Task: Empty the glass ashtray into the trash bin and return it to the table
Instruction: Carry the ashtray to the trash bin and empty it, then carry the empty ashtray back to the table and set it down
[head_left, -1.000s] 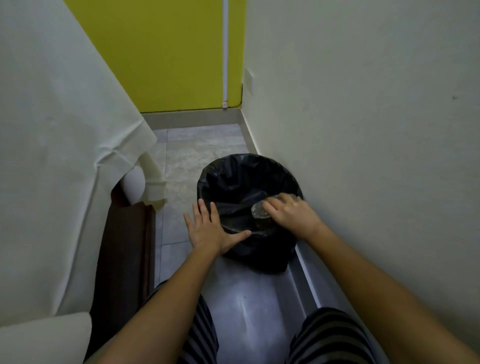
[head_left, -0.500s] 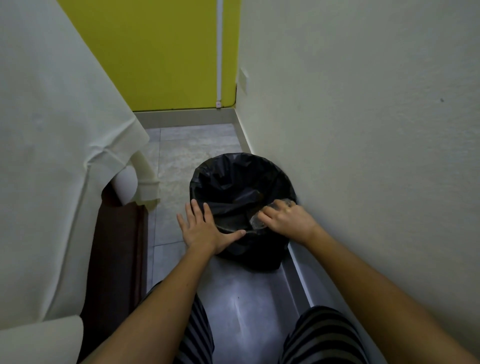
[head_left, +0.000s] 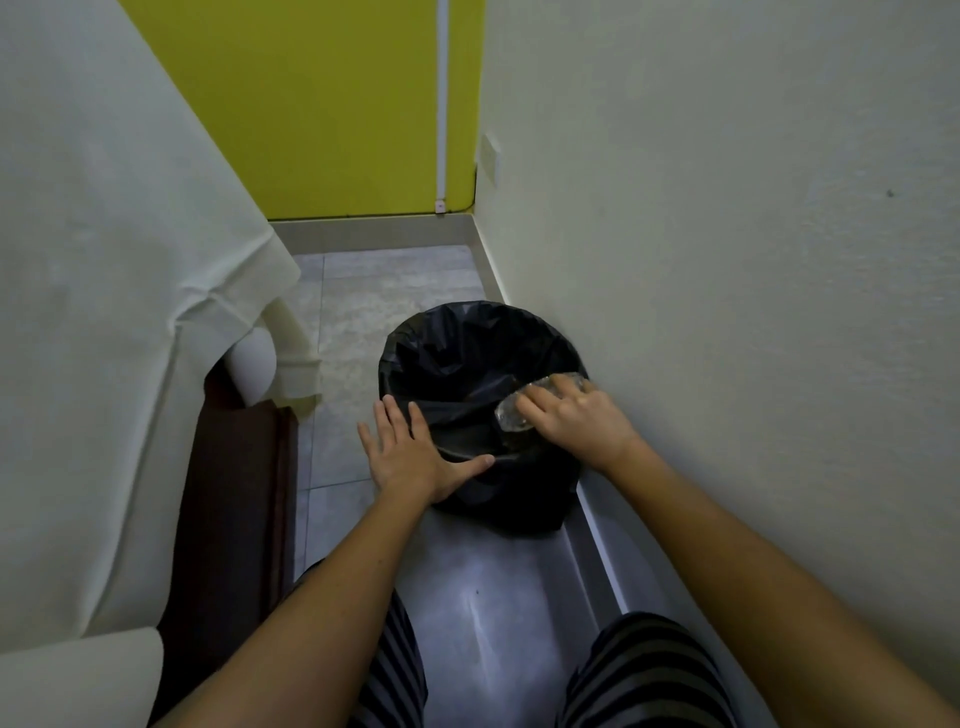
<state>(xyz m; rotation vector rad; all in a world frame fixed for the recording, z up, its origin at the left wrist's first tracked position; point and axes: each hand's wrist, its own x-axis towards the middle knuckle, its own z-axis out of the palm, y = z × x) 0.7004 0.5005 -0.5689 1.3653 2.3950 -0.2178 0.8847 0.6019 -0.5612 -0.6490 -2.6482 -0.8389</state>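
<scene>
Nearest the camera, the person's striped trousers (head_left: 644, 670) are showing above the grey floor (head_left: 498, 597), both forearms reaching forward. The left hand (head_left: 415, 457) is lying flat with its fingers (head_left: 395, 415) spread wide, gripping nothing, the palm and thumb pressing on the near rim of the trash bin (head_left: 467, 353); this is probably steadying the bin and keeping the black liner from shifting. Just to the right of those fingers, the right hand (head_left: 576, 423) is closing over the glass ashtray (head_left: 511, 415), its fingers wrapping the top and holding it tilted over the bin's mouth, seemingly so the contents are falling inside and not on the floor. Whether anything is left in the ashtray cannot be told. Beyond the fingers, floor tiles are running to a yellow wall (head_left: 337, 104), with a cream cloth (head_left: 104, 260) hanging at left.
</scene>
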